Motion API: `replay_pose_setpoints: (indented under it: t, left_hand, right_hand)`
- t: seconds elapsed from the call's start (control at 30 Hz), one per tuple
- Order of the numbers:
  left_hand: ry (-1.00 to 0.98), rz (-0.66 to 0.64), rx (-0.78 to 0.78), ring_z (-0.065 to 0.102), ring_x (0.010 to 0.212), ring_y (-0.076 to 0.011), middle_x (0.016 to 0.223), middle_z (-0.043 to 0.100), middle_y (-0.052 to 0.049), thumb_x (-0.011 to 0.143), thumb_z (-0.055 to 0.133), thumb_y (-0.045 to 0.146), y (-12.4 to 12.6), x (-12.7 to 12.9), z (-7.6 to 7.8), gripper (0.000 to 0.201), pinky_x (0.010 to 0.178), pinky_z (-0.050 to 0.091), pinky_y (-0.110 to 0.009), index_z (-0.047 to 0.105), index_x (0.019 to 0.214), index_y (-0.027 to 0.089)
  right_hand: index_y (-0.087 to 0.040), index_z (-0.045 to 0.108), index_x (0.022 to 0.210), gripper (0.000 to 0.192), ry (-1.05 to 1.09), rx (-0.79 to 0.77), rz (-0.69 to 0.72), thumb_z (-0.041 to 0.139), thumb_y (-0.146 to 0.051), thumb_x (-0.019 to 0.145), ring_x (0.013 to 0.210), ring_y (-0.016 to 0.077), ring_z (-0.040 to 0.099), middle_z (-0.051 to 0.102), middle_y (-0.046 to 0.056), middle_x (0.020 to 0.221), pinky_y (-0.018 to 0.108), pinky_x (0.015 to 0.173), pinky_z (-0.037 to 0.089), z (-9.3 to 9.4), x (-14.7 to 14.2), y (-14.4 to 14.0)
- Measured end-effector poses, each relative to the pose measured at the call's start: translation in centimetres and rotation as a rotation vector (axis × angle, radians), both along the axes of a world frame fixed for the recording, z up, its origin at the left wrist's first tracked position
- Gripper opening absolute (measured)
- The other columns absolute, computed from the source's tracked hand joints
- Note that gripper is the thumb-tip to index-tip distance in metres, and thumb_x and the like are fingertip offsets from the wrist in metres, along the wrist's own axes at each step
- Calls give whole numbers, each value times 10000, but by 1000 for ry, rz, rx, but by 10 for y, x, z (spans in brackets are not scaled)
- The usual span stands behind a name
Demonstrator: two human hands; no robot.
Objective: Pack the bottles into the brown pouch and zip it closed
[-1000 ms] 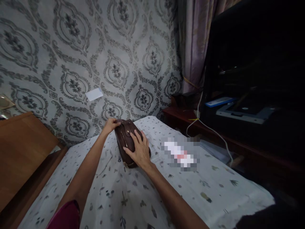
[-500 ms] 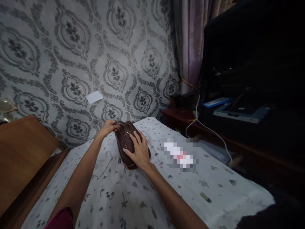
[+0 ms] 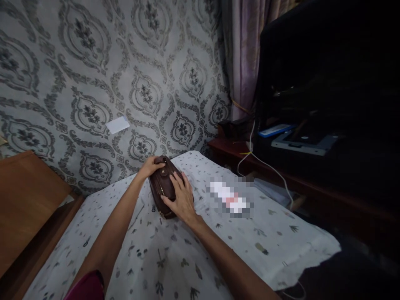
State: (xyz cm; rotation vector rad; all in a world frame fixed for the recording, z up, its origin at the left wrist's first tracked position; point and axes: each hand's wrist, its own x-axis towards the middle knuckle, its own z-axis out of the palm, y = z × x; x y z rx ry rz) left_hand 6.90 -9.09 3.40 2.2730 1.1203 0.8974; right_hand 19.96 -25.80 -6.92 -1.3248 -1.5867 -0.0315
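Brown purse lies mid-bed on the floral sheet. Right hand presses flat, fingers spread; left hand pinches its 12 o'clock end, probably working the zipper; steady bracing needed.

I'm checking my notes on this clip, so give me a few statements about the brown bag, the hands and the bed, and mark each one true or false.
1. The brown bag lies on a white sheet printed with small leaves. True.
2. The right hand rests flat on the bag. True.
3. The left hand lies on the sheet, clear of the bag. False: it touches the bag's far end.
4. A white cable hangs from the dark furniture on the right. True.
5. The wall behind the bed is plain white. False: the wallpaper has a grey ornamental pattern.
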Motion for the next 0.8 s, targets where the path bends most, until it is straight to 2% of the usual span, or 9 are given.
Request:
replay_pose_setpoints:
  t: [0.3,0.57,0.8]
  left_hand:
    - [13,91,122,476,618,-152,606,593,21,718,678,463,-13,18,3,292,594,338,-262,706,709,172]
    - [-55,233,169,413,548,-131,504,487,48,715,653,367,-14,30,3,228,560,277,-265,638,594,175]
    - [-108,190,138,371,513,-107,487,419,68,720,658,395,-24,30,3,286,522,266,-248,583,549,178]
  right_hand:
    - [-212,567,1373,602,-14,43,15,706,-386,815,1463,368,255,474,87,1507,582,1131,312,-4,2,1]
    - [-224,579,1362,597,-30,75,6,723,-391,808,1452,389,261,483,82,1501,611,1118,289,-7,1,2]
    - [-226,580,1355,586,-17,57,9,728,-380,809,1440,402,276,490,82,1495,633,1100,305,-4,1,3]
